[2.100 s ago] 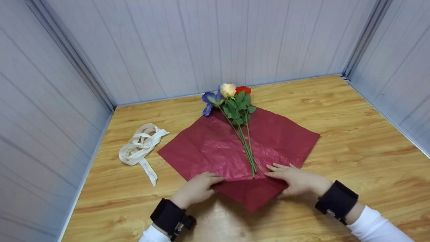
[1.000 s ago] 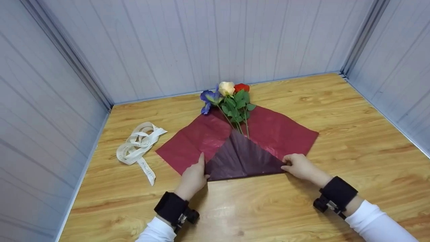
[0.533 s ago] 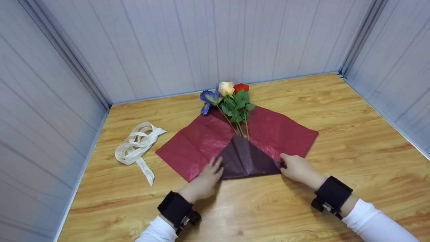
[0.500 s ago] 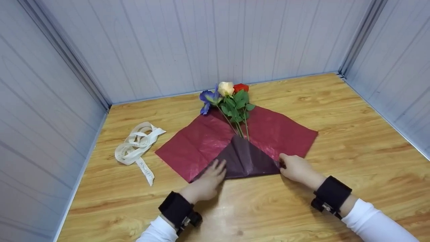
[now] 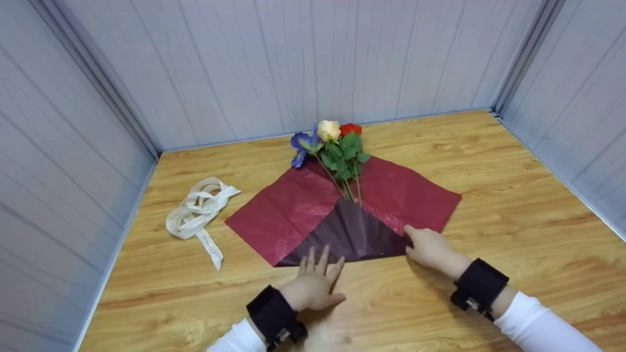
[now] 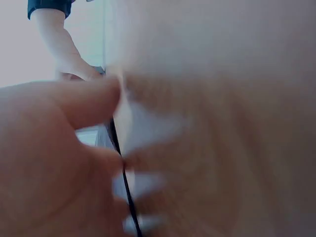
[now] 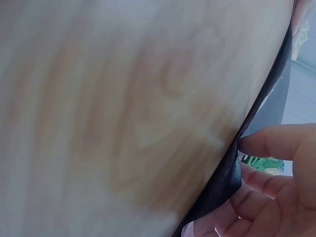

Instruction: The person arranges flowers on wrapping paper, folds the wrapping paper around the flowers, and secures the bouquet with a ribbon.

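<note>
Dark red wrapping paper lies on the table, its near corner folded up with a purplish underside showing. On it rest a blue iris, a cream rose and a red flower; the fold hides their lower stems. My left hand is spread flat, fingertips at the fold's front edge, thumb out to the right. At the fold's right end, my right hand pinches the paper. The right wrist view shows thumb and fingers of the right hand around the dark paper edge.
A loosely coiled white ribbon with printed lettering lies left of the paper. Pale panel walls close off the back and both sides of the wooden table.
The paper's near corner has been folded up over the stems. My left hand has let go, slid along the fold, then drawn back towards me. My right hand keeps its pinch.
</note>
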A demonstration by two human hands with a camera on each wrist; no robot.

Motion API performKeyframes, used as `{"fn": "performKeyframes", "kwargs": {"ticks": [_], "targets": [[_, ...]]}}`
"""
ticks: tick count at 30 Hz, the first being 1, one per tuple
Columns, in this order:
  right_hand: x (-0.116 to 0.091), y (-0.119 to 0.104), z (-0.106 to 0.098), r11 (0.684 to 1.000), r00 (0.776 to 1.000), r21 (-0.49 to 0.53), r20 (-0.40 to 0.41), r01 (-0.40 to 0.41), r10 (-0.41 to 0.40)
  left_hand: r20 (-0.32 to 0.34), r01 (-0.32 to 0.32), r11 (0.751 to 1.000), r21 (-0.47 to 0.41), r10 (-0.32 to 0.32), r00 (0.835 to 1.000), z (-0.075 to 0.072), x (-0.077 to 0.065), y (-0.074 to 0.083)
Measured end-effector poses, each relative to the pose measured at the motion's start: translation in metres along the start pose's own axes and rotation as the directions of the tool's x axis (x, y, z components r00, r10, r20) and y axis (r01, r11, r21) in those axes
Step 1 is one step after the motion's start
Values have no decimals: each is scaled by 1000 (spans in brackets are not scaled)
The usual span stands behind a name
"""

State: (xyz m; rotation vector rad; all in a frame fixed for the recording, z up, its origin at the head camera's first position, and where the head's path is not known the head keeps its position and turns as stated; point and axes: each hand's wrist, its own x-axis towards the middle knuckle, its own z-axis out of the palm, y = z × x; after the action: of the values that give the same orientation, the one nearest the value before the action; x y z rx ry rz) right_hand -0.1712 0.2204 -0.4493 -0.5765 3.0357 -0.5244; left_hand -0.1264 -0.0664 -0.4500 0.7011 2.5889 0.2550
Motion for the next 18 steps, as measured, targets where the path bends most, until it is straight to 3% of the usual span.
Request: {"fn": "performKeyframes", "kwargs": {"ticks": [3,12,15,18], "targets": [[1,0,1,1000,1000,0,9,-4,4,4,82,997,2,-82,997,2,-6,-1],[4,-3,-3,1000,999,-14,30,-27,28,-86,168,985,27,-166,982,2,-12,1],[5,-8,0,1000,999,-11,-52,-9,9,-86,225,971,85,-218,972,3,-14,2],[11,-25,7,997,987,23,-144,68,-64,-84,266,953,146,-256,963,4,-14,2]]}}
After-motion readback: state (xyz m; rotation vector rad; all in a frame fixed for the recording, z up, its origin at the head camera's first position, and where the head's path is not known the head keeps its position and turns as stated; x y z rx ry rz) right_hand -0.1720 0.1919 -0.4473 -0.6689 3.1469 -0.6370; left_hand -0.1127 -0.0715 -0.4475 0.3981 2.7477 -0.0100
